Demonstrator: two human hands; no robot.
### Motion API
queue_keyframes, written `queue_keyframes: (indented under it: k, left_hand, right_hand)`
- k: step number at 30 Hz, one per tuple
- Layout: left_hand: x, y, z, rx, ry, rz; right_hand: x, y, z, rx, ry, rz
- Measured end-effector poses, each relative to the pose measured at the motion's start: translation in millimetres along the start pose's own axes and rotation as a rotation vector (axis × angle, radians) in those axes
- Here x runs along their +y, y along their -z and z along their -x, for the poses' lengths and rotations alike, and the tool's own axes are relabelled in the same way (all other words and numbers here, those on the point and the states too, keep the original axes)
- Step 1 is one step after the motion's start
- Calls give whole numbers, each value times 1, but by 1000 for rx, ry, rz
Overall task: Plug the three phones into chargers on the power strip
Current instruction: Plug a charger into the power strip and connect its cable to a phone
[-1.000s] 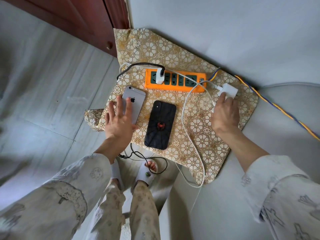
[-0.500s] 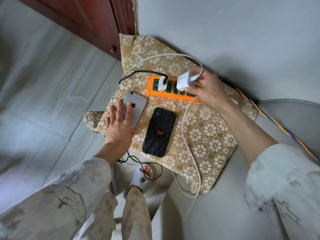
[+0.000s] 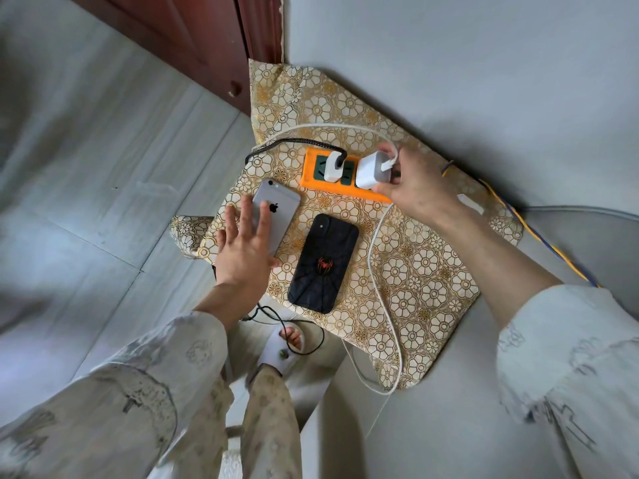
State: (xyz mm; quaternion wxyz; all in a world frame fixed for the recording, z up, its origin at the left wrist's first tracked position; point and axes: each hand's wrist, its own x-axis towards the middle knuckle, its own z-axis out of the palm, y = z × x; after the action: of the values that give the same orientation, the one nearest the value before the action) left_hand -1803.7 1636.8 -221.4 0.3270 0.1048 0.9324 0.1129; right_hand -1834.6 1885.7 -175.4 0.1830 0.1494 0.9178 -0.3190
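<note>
An orange power strip [image 3: 313, 174] lies at the far side of a gold flower-patterned cloth [image 3: 415, 271]. A small white charger [image 3: 333, 166] with a black cable is plugged into its left end. My right hand [image 3: 420, 183] grips a bigger white charger block [image 3: 372, 171] against the strip's middle sockets; its white cable [image 3: 380, 271] loops down over the cloth's near edge. My left hand [image 3: 245, 248] rests with straight fingers on a silver phone [image 3: 281, 210] lying face down. A black phone with a red spider [image 3: 323, 262] lies beside it. A third phone is not visible.
A dark red wooden door [image 3: 193, 39] stands at the back left, a grey wall behind the cloth. A blue-and-yellow cord [image 3: 539, 236] runs off right. A black cable [image 3: 294, 326] hangs by my slippered foot [image 3: 283, 347]. Pale floor tiles lie to the left.
My right hand picked up the white charger block from the cloth's right side and carried it left onto the power strip. My left hand stayed on the silver phone.
</note>
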Motion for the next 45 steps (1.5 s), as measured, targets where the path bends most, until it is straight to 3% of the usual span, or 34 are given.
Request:
queue_keyframes:
  k: [9,23,26,29,32,37,42,45]
  left_hand:
    - [2,2,1,3,2,-27]
    - [-11,9,2,-35,-35,33]
    - [-20,16,1,-16,-59,121]
    - [-23,28,0,30,-69,304]
    - [-19,45,0,99,-62,401]
    - [-5,80,-14,241,-144,417]
    - [0,106,-31,177,-278,316]
    - [-5,116,-19,165,-312,295]
  right_hand:
    - [-14,1,-5,30,144,339]
    - [-23,-11,2,5,58,254]
    - [-36,-6,6,-61,-6,126]
    - [-58,3,10,-2,-5,-124]
    - [-84,11,6,-49,-16,-153]
    - [-113,16,-1,-59,-4,-155]
    - [-120,33,29,-144,38,-411]
    - [-111,38,48,-30,-19,-491]
